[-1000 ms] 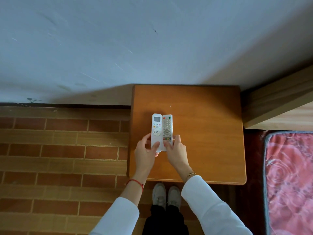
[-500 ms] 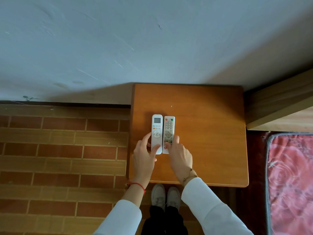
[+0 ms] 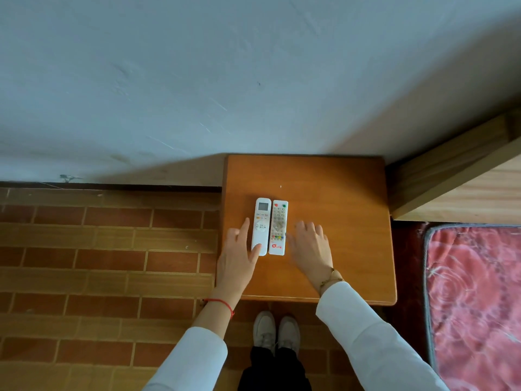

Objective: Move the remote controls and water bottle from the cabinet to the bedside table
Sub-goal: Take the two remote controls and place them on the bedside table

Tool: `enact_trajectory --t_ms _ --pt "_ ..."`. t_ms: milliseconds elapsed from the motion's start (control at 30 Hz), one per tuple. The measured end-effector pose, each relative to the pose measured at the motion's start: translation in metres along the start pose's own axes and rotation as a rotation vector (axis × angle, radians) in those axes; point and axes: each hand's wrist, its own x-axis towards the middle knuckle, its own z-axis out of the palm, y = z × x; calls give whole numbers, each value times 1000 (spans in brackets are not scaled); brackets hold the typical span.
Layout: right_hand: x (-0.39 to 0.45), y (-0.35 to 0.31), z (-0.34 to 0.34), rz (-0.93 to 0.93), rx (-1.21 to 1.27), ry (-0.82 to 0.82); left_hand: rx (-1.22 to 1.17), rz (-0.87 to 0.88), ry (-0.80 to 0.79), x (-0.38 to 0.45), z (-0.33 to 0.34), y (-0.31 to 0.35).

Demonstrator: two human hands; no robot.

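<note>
The wall (image 3: 197, 80) fills the upper half of the view, and the brick-patterned floor (image 3: 98, 263) lies below it on the left. A bed with a red patterned cover (image 3: 476, 306) occupies the right edge. The bedside table (image 3: 338, 193) stands against the wall, between floor and bed. Both arms, in white sleeves, extend forward over the table's near edge. The left hand (image 3: 239, 255) is open, fingers spread, its thumb touching the lower end of the screen remote (image 3: 261, 225); it grips nothing. The right hand (image 3: 310, 246) is also open, palm down, fingers spread, just right of the button remote (image 3: 278, 227); contact cannot be confirmed. Both remotes lie flat, side by side and touching, at the table's centre-left, long axes pointing toward the wall. The water bottle is not in view.
</note>
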Motion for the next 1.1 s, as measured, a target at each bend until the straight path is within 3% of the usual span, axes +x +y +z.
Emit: enact_trajectory --t_ms 300,667,833,1100 --pt "-60 -14 -114 -73 62 92 142 129 142 -56 -104 43" --pt "-202 -34 -252 -268 115 247 208 319 338 -181 -254 90" --pt "-268 -38 -290 -339 135 289 188 382 401 -252 -293 97" --pt "-348 -37 -306 -378 207 337 110 321 446 -358 -321 86"
